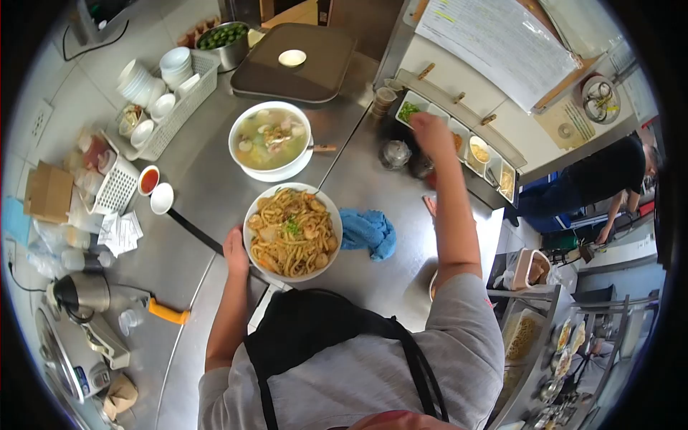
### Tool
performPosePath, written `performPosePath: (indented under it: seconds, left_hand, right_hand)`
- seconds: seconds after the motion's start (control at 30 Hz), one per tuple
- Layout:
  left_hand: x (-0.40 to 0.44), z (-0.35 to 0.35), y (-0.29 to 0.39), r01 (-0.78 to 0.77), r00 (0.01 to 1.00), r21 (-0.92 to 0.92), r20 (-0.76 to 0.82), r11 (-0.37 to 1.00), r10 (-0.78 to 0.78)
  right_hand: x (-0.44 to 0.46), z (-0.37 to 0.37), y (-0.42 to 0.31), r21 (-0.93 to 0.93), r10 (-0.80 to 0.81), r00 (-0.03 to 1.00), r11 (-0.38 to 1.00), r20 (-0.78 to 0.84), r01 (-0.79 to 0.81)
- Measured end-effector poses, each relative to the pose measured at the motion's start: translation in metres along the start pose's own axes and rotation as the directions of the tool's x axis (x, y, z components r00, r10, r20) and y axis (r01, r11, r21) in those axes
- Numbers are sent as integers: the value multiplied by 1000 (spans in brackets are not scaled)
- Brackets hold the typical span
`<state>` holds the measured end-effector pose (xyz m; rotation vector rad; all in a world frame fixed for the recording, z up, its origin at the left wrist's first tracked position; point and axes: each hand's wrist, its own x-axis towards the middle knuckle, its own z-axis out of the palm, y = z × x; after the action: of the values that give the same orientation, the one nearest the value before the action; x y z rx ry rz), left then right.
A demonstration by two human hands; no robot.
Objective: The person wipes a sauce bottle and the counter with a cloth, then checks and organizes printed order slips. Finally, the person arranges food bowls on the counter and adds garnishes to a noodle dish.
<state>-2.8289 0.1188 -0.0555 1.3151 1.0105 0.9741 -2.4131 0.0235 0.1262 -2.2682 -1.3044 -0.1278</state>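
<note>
A white bowl of noodles (292, 233) sits near the counter's front edge, with a few chopped greens on top. My left hand (235, 249) grips its left side, the fingers partly hidden by the rim. At the end of my outstretched arm, my right hand (433, 135) hovers by the topping containers, beside the chopped green onions (408, 111). Its fingers look pinched together; what they hold, if anything, is hidden. Behind the noodles, a bowl of soup (270, 138) rests on a white plate (283, 173), with a spoon handle (322, 148) sticking out to the right.
A blue cloth (368, 233) lies right of the noodles. Small sauce dishes (148, 180) stand to the left, near a white basket of bowls (183, 107). At the back is a brown tray (315, 61) with a small dish. Another person (598, 175) bends at far right.
</note>
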Motion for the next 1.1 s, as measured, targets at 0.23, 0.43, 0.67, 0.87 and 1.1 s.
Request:
performPosePath:
  seconds: [0.23,0.43,0.67,0.87,1.1]
  left_hand:
    - [3,0,-1,23,999,16,-25,1000,-23]
    - [2,-7,-7,-276,946,864,164,422,281]
    - [5,0,-18,55,998,53,-35,997,-54]
    - [3,3,-18,77,994,-17,-71,997,-78]
    - [4,3,-23,57,995,-26,-76,998,-59]
  right_hand:
    - [42,49,174,-556,351,923,804,159,-209]
    - [71,96,209,-652,-46,950,717,310,247]
    - [92,92,184,-587,298,848,810,438,18]
    - [79,89,174,-512,166,936,859,312,19]
    - [84,108,193,-492,165,976,868,145,-73]
